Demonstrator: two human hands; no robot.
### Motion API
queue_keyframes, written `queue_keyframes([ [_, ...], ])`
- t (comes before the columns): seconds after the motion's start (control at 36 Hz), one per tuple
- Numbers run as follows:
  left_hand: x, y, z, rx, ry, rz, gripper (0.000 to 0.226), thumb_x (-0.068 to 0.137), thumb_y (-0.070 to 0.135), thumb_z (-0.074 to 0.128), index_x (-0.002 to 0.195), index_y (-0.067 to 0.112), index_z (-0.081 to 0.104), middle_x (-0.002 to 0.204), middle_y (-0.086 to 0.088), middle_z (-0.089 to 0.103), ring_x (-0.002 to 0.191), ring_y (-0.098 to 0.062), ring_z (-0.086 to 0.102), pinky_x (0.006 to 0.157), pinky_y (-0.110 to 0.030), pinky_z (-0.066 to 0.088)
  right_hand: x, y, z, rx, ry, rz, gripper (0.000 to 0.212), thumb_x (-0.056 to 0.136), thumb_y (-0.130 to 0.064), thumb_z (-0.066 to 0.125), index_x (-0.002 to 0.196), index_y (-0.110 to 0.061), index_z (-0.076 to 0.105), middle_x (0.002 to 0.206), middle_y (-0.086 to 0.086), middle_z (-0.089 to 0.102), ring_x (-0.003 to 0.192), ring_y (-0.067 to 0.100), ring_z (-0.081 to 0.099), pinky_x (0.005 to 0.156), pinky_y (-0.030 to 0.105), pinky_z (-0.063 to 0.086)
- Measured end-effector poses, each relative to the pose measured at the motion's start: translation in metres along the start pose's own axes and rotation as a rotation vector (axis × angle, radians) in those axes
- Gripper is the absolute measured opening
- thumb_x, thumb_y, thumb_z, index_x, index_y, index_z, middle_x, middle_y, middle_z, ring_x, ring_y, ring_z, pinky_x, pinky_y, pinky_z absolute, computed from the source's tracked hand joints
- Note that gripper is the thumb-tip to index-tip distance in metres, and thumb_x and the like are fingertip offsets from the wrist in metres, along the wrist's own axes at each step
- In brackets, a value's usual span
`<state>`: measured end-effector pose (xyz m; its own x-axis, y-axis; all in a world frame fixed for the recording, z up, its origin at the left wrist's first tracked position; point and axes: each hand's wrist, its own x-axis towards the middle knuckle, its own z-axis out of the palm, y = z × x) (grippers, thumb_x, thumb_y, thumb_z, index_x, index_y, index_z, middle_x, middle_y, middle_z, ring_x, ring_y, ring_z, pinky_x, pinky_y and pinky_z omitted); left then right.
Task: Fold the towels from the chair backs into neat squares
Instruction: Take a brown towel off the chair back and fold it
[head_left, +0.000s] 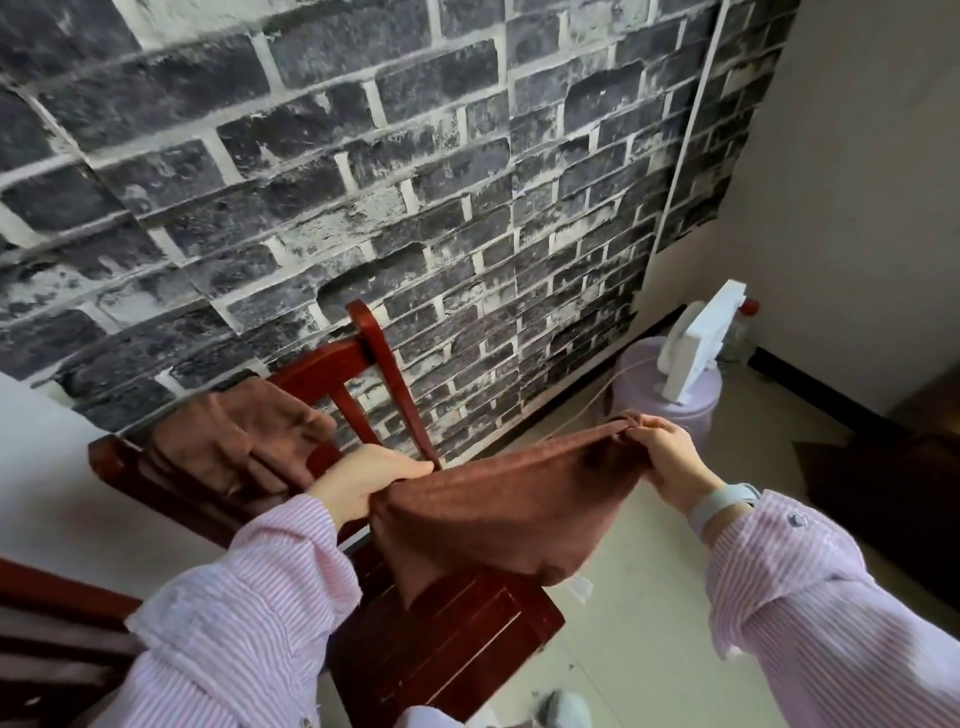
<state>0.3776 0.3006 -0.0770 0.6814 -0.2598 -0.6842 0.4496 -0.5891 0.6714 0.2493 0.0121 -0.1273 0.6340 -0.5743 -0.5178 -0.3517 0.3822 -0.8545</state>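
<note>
A brown towel (498, 504) hangs stretched in the air over the seat of a red wooden chair (457, 639). My left hand (363, 480) grips its left top corner, close to the chair's back post. My right hand (670, 452) pinches the right top corner, bunched between the fingers. The towel sags between the two hands and its lower part drops to a point above the seat. A second brown towel (244, 441) lies draped and crumpled over the chair's top rail, to the left of my left hand.
A dark brick-pattern wall (363, 182) stands right behind the chair. A lilac bin (670, 395) with a white foam piece (701, 343) on it sits at the right, near a plastic bottle (740, 332). Another red chair part (47, 623) shows at lower left. Pale floor tiles lie right of the chair.
</note>
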Motion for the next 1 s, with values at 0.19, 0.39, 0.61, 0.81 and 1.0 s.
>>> queue_keyframes([
  [0.19,0.016,-0.017,0.004,0.139,0.007,-0.002,0.040,0.083,-0.001,0.062,0.122,-0.001,0.055,0.119,-0.015,0.060,0.097,-0.023,0.060,0.088,-0.032,0.049,-0.007,0.004,-0.003,-0.510,0.058,-0.312,0.022,0.093,-0.013,0.048,0.111,-0.006,0.059,0.100,0.005,0.057,0.091,0.017,0.051,0.079,0.026,0.039],
  [0.39,0.019,-0.024,0.009,-0.332,0.072,0.122,0.037,0.090,-0.007,0.041,0.123,0.003,0.053,0.110,-0.012,0.060,0.099,-0.024,0.056,0.086,-0.029,0.043,-0.004,0.007,-0.012,-0.429,0.161,-0.308,0.029,0.085,-0.005,0.051,0.113,-0.006,0.056,0.110,0.010,0.058,0.101,0.020,0.053,0.090,0.033,0.044],
  [0.61,0.025,-0.041,0.013,-0.315,0.007,-0.196,0.030,0.085,0.010,0.062,0.113,0.001,0.056,0.095,-0.011,0.064,0.084,-0.021,0.059,0.074,-0.031,0.045,-0.007,0.024,-0.026,-0.381,0.182,-0.233,0.024,0.091,-0.007,0.047,0.107,-0.005,0.064,0.104,0.011,0.060,0.090,0.018,0.054,0.062,0.019,0.044],
  [0.81,0.030,-0.053,0.017,0.039,0.161,0.215,0.017,0.085,0.004,0.058,0.093,0.014,0.070,0.095,-0.004,0.069,0.100,-0.021,0.062,0.095,-0.036,0.047,-0.008,0.037,-0.040,-0.603,0.302,-0.239,0.030,0.087,-0.004,0.041,0.097,-0.012,0.069,0.097,0.006,0.064,0.099,0.026,0.057,0.088,0.034,0.044],
  [1.0,0.034,-0.035,0.007,0.098,0.362,0.420,0.018,0.085,0.006,0.059,0.097,0.012,0.071,0.091,0.001,0.067,0.094,-0.015,0.060,0.083,-0.026,0.044,-0.007,0.022,-0.041,-0.676,0.299,-0.340,0.022,0.090,-0.007,0.049,0.100,-0.007,0.069,0.107,0.013,0.067,0.104,0.031,0.059,0.097,0.040,0.043],
])
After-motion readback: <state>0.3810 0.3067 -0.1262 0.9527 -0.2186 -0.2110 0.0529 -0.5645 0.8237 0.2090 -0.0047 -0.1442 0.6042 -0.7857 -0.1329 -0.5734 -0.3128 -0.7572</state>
